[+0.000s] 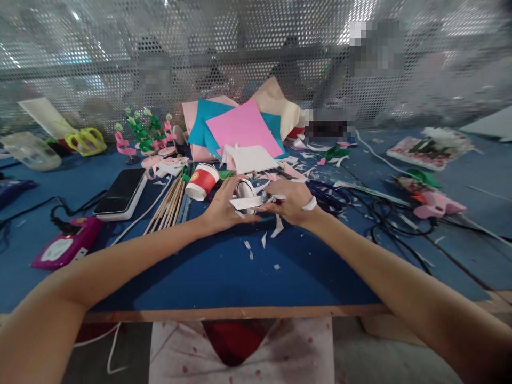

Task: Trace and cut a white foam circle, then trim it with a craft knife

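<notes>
My left hand [224, 205] curls around a hollow, round white paper piece [245, 189] with a thin dark line inside its rim. A flat white strip [246, 202] runs across the front of it. My right hand [291, 201] is closed at the other end of this strip, its fingertips pinched near the left hand's. A small greyish bit shows between the hands; its kind is unclear. Left of my left hand, a red and white paper cup [202, 182] lies tilted. Blue-handled scissors [328, 196] lie just right of my right hand.
Thin wooden sticks [167, 205], a white device with a black top [122, 193] and a magenta power block [66, 242] are at left. Coloured sheets [244, 128] lean at the back, amid paper scraps. A pink glue gun [438, 205] and black cables [394, 224] are at right.
</notes>
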`<action>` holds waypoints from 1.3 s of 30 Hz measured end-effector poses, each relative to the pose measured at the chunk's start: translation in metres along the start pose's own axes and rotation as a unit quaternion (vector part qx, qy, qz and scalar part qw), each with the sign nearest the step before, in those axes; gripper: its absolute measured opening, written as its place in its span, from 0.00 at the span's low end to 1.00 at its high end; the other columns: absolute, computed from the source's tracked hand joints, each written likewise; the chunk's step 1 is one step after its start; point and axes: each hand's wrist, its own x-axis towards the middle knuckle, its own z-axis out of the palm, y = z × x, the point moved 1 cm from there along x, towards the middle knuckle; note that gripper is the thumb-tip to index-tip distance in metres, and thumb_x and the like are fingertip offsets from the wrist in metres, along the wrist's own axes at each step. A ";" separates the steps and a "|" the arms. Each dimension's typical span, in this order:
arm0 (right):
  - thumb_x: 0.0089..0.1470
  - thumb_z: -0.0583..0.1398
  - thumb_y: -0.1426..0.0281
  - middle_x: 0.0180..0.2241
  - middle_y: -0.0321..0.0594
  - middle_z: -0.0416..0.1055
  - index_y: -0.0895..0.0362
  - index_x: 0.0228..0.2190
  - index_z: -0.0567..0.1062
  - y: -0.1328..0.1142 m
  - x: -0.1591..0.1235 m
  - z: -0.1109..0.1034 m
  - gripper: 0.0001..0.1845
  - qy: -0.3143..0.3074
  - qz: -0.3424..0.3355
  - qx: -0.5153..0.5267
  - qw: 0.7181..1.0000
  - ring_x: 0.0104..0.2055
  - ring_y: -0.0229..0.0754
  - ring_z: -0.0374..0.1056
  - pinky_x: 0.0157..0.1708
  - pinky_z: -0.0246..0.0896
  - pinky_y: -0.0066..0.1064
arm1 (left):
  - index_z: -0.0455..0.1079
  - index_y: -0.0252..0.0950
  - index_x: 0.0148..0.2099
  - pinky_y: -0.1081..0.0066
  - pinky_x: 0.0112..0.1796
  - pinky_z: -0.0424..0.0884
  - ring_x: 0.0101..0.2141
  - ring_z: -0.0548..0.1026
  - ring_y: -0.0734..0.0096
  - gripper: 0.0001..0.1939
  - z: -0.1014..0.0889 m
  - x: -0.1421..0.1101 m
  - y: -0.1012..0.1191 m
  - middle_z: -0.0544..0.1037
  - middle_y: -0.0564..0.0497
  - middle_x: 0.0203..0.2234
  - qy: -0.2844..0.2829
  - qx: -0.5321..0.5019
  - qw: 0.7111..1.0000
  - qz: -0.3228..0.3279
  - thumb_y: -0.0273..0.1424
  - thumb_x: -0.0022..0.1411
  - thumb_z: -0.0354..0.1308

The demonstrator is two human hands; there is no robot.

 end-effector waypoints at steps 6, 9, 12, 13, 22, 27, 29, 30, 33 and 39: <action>0.55 0.34 0.43 0.21 0.42 0.67 0.58 0.24 0.72 -0.001 0.002 0.000 0.41 0.005 0.003 0.002 1.000 0.26 0.39 0.62 0.26 0.49 0.29 | 0.58 0.36 0.52 0.63 0.38 0.73 0.42 0.71 0.61 0.38 -0.001 -0.001 0.009 0.68 0.42 0.47 -0.004 -0.053 0.998 -0.046 0.36 0.39 0.71; 0.55 0.33 0.43 0.20 0.43 0.67 0.58 0.23 0.71 0.001 0.002 0.001 0.41 0.015 0.005 0.005 1.000 0.25 0.40 0.63 0.25 0.49 0.29 | 0.56 0.36 0.52 0.70 0.31 0.73 0.35 0.72 0.69 0.37 -0.001 -0.002 0.013 0.67 0.43 0.46 -0.015 -0.100 0.992 -0.074 0.34 0.41 0.68; 0.55 0.34 0.43 0.20 0.42 0.67 0.58 0.22 0.71 0.002 0.002 0.001 0.41 0.016 0.006 0.004 1.000 0.25 0.40 0.62 0.25 0.49 0.29 | 0.57 0.37 0.52 0.70 0.32 0.73 0.36 0.71 0.68 0.36 -0.001 -0.002 0.012 0.67 0.43 0.46 -0.015 -0.090 0.993 -0.070 0.34 0.41 0.69; 0.55 0.34 0.43 0.19 0.42 0.66 0.58 0.22 0.71 0.001 0.002 0.001 0.41 0.015 0.005 0.005 1.000 0.24 0.40 0.62 0.24 0.48 0.29 | 0.57 0.37 0.51 0.67 0.34 0.73 0.38 0.71 0.66 0.37 0.000 -0.002 0.011 0.67 0.43 0.46 -0.014 -0.076 0.995 -0.061 0.34 0.41 0.69; 0.54 0.35 0.42 0.18 0.39 0.62 0.58 0.23 0.70 -0.004 0.004 -0.002 0.39 0.003 0.010 0.040 0.999 0.23 0.39 0.59 0.24 0.47 0.29 | 0.59 0.36 0.51 0.51 0.52 0.65 0.51 0.67 0.52 0.38 -0.001 0.001 0.015 0.68 0.41 0.48 -0.058 0.035 0.997 0.022 0.38 0.39 0.71; 0.55 0.34 0.43 0.18 0.40 0.64 0.57 0.20 0.68 0.002 0.003 -0.001 0.39 0.016 0.016 0.029 0.999 0.23 0.38 0.60 0.24 0.47 0.29 | 0.58 0.33 0.53 0.53 0.49 0.68 0.51 0.67 0.52 0.38 -0.001 0.000 0.012 0.67 0.38 0.49 -0.013 -0.005 1.000 -0.024 0.38 0.41 0.69; 0.54 0.35 0.42 0.18 0.40 0.63 0.57 0.19 0.68 0.003 0.002 -0.001 0.39 0.015 0.004 0.012 1.000 0.23 0.38 0.60 0.24 0.47 0.29 | 0.58 0.34 0.52 0.53 0.49 0.68 0.51 0.67 0.52 0.37 0.000 0.000 0.010 0.67 0.39 0.50 0.001 -0.021 0.999 -0.027 0.36 0.41 0.69; 0.54 0.35 0.42 0.18 0.40 0.64 0.57 0.19 0.68 0.004 0.002 -0.001 0.39 0.015 -0.006 0.005 1.000 0.23 0.38 0.60 0.25 0.47 0.29 | 0.58 0.34 0.52 0.53 0.50 0.67 0.52 0.67 0.52 0.37 0.000 0.000 0.009 0.67 0.39 0.50 0.006 -0.023 0.999 -0.024 0.35 0.41 0.69; 0.55 0.37 0.43 0.18 0.40 0.65 0.58 0.21 0.70 0.005 0.001 -0.001 0.38 0.020 -0.032 -0.007 0.999 0.24 0.38 0.61 0.25 0.48 0.29 | 0.58 0.34 0.52 0.52 0.50 0.66 0.52 0.67 0.52 0.37 0.001 0.001 0.008 0.67 0.39 0.50 0.011 -0.020 1.000 -0.015 0.35 0.41 0.69; 0.56 0.37 0.44 0.19 0.40 0.65 0.58 0.22 0.72 0.006 0.001 0.000 0.38 0.031 -0.025 -0.028 0.999 0.25 0.39 0.62 0.26 0.49 0.29 | 0.58 0.36 0.53 0.53 0.51 0.66 0.52 0.66 0.52 0.39 0.002 0.000 0.004 0.67 0.40 0.49 0.012 -0.020 1.000 -0.009 0.37 0.40 0.70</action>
